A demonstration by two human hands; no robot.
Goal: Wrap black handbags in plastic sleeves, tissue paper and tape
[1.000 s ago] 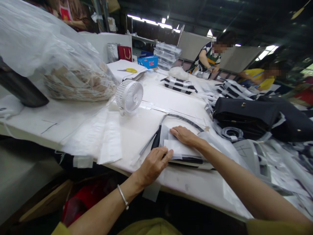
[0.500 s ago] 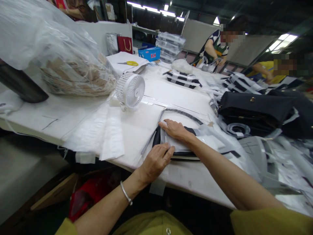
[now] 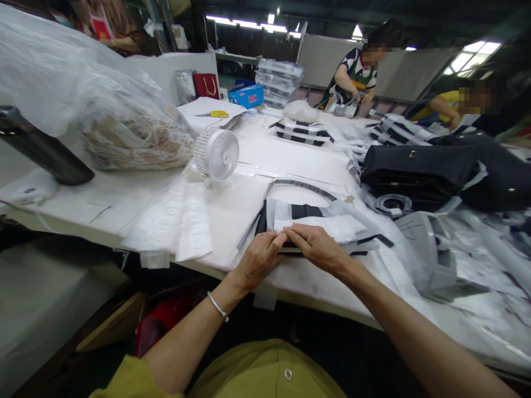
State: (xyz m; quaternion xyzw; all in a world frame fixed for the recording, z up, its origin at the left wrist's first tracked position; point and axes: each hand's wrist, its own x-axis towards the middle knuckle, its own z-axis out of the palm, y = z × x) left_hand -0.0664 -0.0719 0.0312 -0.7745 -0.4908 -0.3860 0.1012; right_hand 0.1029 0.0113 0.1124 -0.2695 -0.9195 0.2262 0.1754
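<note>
On the table in front of me lies a black-and-white bag (image 3: 306,211) with a curved, film-wrapped handle (image 3: 309,185) at its far side. White wrapping sheet (image 3: 342,225) covers much of the bag. At the near left edge my left hand (image 3: 258,257) is closed, thumb and fingers pinching the wrapping's edge. Beside it, almost touching, my right hand (image 3: 317,246) is closed too, its fingertips together on the same edge. The exact fold under the fingertips is hidden.
Left of the bag stand a small white fan (image 3: 218,156), white sheets (image 3: 193,224) and a large plastic sack (image 3: 133,132). To the right are a grey tape dispenser (image 3: 431,260) and a black bag (image 3: 418,171). Yellow scissors (image 3: 218,114) lie behind. Co-workers (image 3: 352,72) work farther back.
My right hand has come from the far part of the bag down to its near edge, next to my left hand. More of the white wrapping and a black patch now show.
</note>
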